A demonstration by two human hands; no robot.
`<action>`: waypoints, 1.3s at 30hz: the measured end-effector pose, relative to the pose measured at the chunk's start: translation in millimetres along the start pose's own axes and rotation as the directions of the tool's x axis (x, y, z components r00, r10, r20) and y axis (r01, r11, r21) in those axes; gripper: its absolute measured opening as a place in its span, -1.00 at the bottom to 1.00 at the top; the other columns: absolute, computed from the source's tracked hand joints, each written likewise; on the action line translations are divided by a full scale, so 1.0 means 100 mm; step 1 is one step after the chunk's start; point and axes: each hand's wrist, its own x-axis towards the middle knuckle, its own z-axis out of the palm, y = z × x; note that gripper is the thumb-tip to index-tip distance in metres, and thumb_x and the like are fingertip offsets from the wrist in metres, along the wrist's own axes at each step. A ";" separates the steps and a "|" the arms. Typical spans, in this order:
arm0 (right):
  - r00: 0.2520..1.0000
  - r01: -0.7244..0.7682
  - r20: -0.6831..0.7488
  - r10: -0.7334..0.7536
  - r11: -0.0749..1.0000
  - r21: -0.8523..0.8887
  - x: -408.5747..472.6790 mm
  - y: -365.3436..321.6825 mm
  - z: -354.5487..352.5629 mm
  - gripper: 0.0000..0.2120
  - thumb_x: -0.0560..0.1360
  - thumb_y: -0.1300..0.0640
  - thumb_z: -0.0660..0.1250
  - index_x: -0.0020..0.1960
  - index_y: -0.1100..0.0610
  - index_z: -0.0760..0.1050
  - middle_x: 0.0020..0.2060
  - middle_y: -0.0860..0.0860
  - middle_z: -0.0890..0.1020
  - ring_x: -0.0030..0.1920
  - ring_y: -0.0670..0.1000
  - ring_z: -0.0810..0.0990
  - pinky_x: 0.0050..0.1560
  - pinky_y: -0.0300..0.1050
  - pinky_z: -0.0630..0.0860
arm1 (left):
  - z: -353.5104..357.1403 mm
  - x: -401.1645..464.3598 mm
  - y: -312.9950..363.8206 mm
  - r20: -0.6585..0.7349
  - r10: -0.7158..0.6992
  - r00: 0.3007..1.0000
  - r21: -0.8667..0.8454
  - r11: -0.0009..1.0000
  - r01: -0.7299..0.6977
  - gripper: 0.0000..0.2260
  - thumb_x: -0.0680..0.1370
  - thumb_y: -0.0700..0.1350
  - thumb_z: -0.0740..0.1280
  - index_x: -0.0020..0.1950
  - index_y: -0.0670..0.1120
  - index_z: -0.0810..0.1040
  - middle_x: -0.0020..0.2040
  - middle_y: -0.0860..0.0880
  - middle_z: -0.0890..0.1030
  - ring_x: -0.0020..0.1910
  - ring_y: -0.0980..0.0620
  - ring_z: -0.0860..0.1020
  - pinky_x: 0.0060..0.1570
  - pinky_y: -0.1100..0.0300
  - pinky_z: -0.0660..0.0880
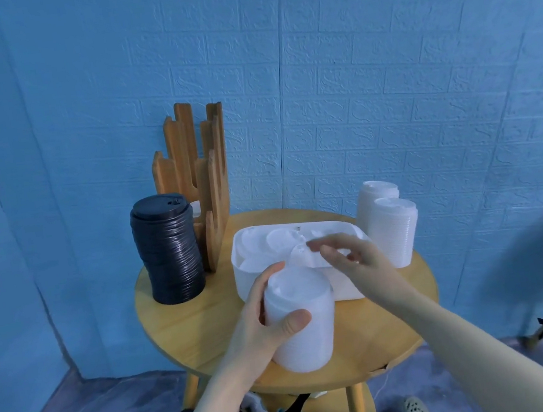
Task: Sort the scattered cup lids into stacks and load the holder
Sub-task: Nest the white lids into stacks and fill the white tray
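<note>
One lid (304,256) is being pinched at the frame's middle by the right hand (356,260), fingertips closed on its far edge over the bin (346,286), though blur makes the exact grip a bit hard to call. Just below-left, a white stack (299,326) is gripped by the left hand (265,324), thumb and fingers wrapped round it, axis upright and slightly tilted. So the lid sits just above-right of the stack's top. The holder (202,187) is left waiting, upper left.

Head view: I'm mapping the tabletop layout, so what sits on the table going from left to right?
Black lid stack → wooden holder → white bin of loose lids → two white lid stacks at the right edge.
</note>
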 end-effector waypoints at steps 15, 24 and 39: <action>0.994 0.080 0.104 -0.029 0.847 -0.525 0.60 0.36 -0.08 -0.80 0.55 0.19 0.34 0.07 -0.03 0.67 0.05 -0.15 0.68 0.11 -0.07 0.57 0.23 -0.06 0.41 | -0.01 0.00 0.00 -0.001 0.003 1.000 -0.012 1.000 -0.003 -0.07 0.06 0.42 0.58 0.38 0.24 0.39 0.22 0.32 0.58 0.22 0.29 0.53 0.09 0.40 0.47; 0.989 0.104 0.142 -0.031 0.834 -0.542 0.57 0.37 -0.19 -0.73 0.48 0.23 0.43 0.15 0.01 0.63 -0.14 -0.09 0.57 -0.06 -0.06 0.53 -0.01 -0.26 0.36 | -0.01 -0.01 0.03 0.018 -0.003 1.000 -0.012 1.000 0.003 -0.06 0.05 0.43 0.57 0.38 0.27 0.36 0.19 0.39 0.56 0.16 0.37 0.53 0.05 0.44 0.48; 0.995 -0.031 0.088 0.037 0.997 -0.073 0.36 0.08 -0.42 -0.79 0.41 0.27 0.50 -0.05 0.05 0.56 -0.16 -0.07 0.65 -0.16 -0.20 0.61 -0.03 -0.34 0.49 | 0.00 -0.01 0.03 0.018 0.001 1.000 -0.052 0.999 0.000 -0.04 0.04 0.40 0.60 0.38 0.23 0.38 0.18 0.33 0.59 0.16 0.31 0.56 0.04 0.41 0.49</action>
